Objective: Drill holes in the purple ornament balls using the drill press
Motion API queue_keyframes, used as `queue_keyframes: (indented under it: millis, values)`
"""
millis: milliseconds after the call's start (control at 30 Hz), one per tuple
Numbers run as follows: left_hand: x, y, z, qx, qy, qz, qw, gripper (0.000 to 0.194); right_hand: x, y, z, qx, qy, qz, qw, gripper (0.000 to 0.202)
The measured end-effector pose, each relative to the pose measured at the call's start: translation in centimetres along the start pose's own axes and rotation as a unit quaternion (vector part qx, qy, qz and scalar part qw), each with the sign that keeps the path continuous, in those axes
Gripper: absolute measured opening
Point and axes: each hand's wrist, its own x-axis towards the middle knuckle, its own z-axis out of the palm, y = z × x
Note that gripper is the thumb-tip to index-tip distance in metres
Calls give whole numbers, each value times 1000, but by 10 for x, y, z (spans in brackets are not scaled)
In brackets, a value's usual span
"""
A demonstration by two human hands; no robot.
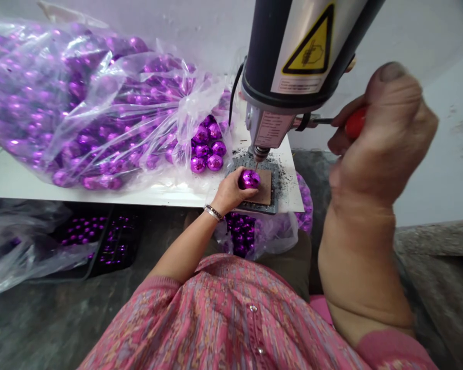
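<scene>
Head view: the left hand (231, 191) is closed round a purple ball (250, 179) below the drill bit (256, 165), at the worktop's (170, 199) right end; the right hand (386, 128) clasps the red knob (355, 123). Whether this ball is drilled, I cannot tell; the left bag (189, 109) holds many more.
</scene>
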Motion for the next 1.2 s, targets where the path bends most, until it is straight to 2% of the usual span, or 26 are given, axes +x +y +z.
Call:
queue_keyframes:
  millis: [67, 233, 300, 367, 400, 500, 567, 633, 767, 833, 900, 1033, 1100, 1200]
  values:
    - [-14, 1, -7, 18, -25, -3, 1000, 55, 5, -4, 2, 10, 1, 22, 1000, 46]
    - [-46, -6, -22, 37, -178, 54, 982, 69, -3, -8, 4, 14, 5, 34, 999, 43]
    - [-51, -11, -26, 20, -201, 55, 978, 76, -5, -7, 3, 14, 14, 31, 999, 42]
    - [-48, -18, -31, 3, -181, 37, 983, 74, -6, -4, 1, 8, 16, 23, 1000, 43]
    - [-43, -22, -35, 5, -146, 25, 989, 67, -6, -3, 1, 2, 13, 18, 1000, 44]
    - [-20, -35, -51, 75, 35, -11, 996, 42, -7, 0, -2, -6, 3, 5, 1000, 47]
    - [-1, -46, -64, 146, 144, -36, 978, 40, -8, 1, -3, -8, 6, 5, 1000, 47]
    - [15, -58, -75, 192, 185, -51, 962, 50, -10, 1, -3, -7, 4, 3, 1000, 50]
    - [30, -78, -85, 202, 156, -97, 962, 63, -12, 2, -4, -10, 4, -3, 1000, 58]
    - [30, -85, -85, 150, 132, -102, 975, 61, -13, 3, -5, -10, 6, -4, 1000, 59]
    - [27, -88, -84, 48, 105, -102, 988, 56, -14, 2, -4, -12, 2, -5, 1000, 59]
    - [22, -84, -80, -132, 92, -156, 975, 52, -17, 1, -2, -22, 8, -8, 1000, 59]
    - [20, -78, -77, -163, 93, -171, 967, 49, -18, 1, -1, -18, 16, -5, 1000, 59]
    - [19, -70, -75, -184, 75, -184, 963, 32, -19, 2, 0, -9, 18, -5, 1000, 60]
